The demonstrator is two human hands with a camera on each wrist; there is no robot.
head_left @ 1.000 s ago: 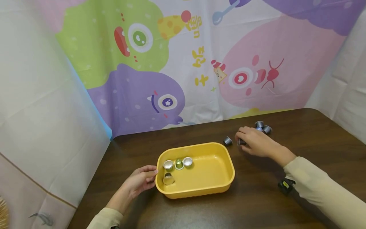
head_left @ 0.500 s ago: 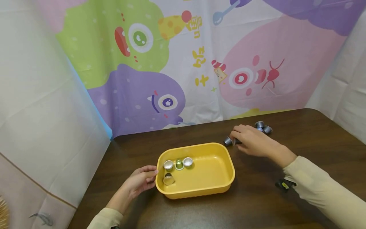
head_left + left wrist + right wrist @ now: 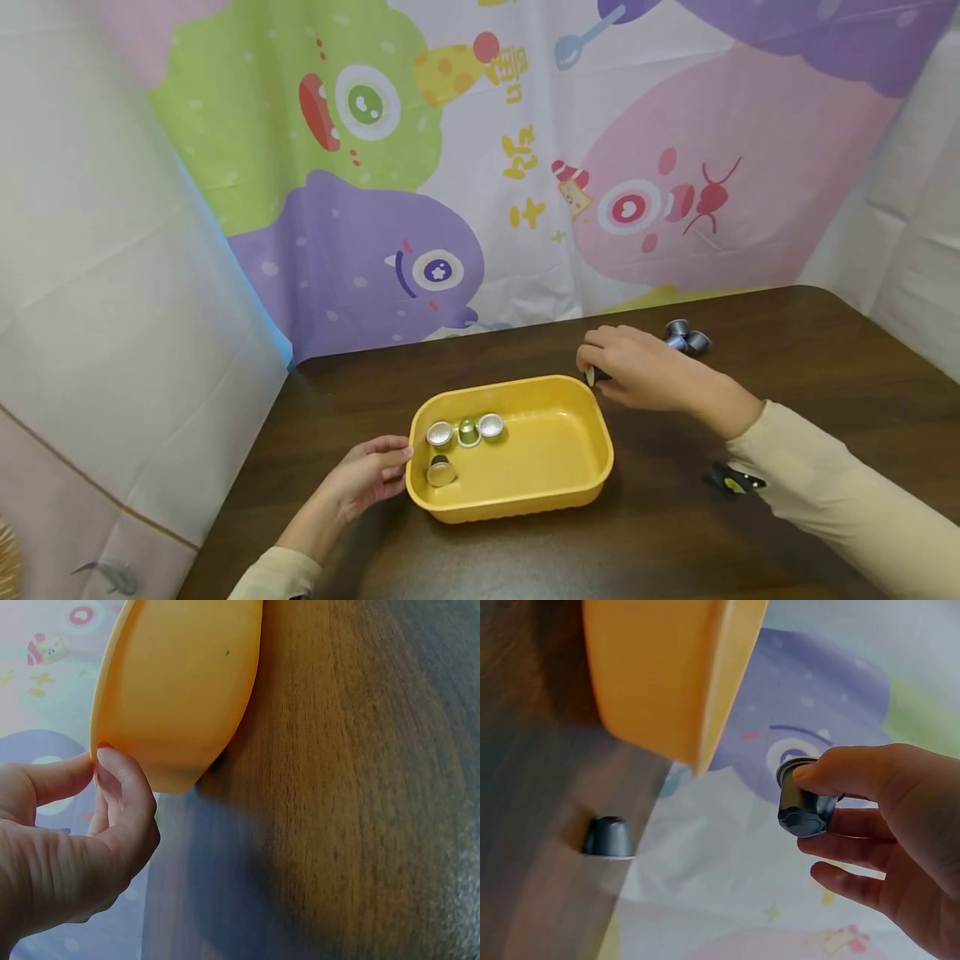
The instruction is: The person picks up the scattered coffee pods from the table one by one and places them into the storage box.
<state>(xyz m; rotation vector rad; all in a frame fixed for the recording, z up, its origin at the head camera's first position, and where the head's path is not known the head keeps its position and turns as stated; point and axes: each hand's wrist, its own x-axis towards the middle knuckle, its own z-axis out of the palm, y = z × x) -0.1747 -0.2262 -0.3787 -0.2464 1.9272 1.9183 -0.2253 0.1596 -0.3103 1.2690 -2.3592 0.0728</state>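
My left hand [image 3: 367, 473] pinches the left rim of a yellow tray [image 3: 525, 506] between thumb and fingers; the left wrist view shows the grip on the tray's edge [image 3: 96, 712]. Beyond the tray's far right corner, my right hand [image 3: 637, 367] holds a dark coffee capsule [image 3: 802, 806] between thumb and fingers, off the table in the right wrist view. Another dark capsule [image 3: 609, 838] stands on the table beside the tray, hidden by the hand in the head view. Inside the tray lie a green capsule [image 3: 468, 431], a gold-lidded capsule [image 3: 442, 474] and two silver-lidded ones [image 3: 439, 433].
Three dark and blue capsules [image 3: 697, 342] sit clustered at the back right of the brown table [image 3: 787, 375]. A cartoon-printed cloth [image 3: 525, 275] hangs along the table's back edge. White cloth [image 3: 112, 292] hangs at the sides.
My right hand has moved left with the dark capsule, from near the cluster to the tray's far right corner. It now covers the lone capsule there. The left hand and tray stay put.
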